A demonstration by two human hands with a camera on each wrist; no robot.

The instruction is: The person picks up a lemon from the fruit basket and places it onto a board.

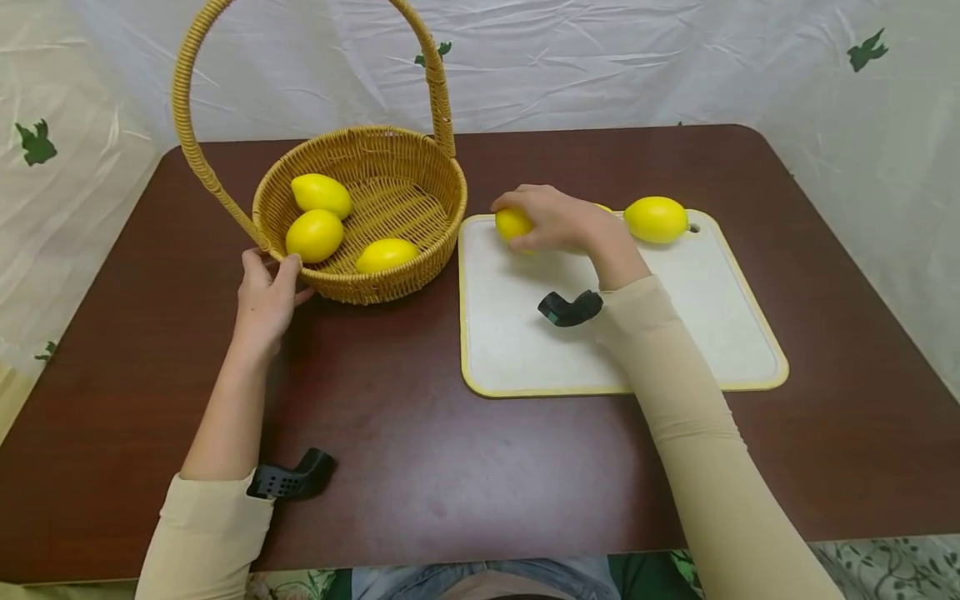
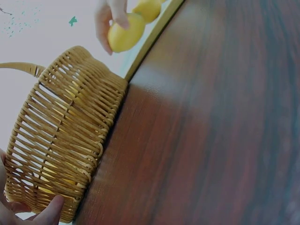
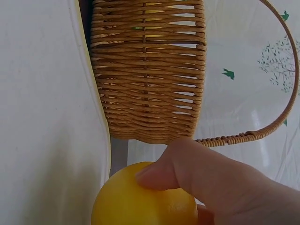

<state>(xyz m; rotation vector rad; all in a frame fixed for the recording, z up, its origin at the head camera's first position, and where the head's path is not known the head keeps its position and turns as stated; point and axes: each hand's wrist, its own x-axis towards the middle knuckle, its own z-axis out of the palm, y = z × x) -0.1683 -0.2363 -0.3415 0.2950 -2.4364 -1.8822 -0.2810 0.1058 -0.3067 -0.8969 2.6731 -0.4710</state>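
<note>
My right hand (image 1: 558, 221) grips a yellow lemon (image 1: 513, 223) over the left back part of the white cutting board (image 1: 540, 350). In the right wrist view the thumb presses on that lemon (image 3: 140, 199), close to the basket's side. My left hand (image 1: 268, 300) holds the near left rim of the wicker basket (image 1: 375, 287), thumb at the rim and fingers against the outer wall. Inside the basket lie three lemons: one at the back (image 1: 321, 193), one by the left hand (image 1: 314, 236) and one at the front (image 1: 386, 255).
Another lemon (image 1: 656, 219) sits at the board's back right corner, by its hole. One more lemon (image 1: 603, 207) is mostly hidden behind the right hand. The basket's tall arched handle (image 1: 183, 100) rises above it. All stands on a dark brown table (image 1: 420, 467).
</note>
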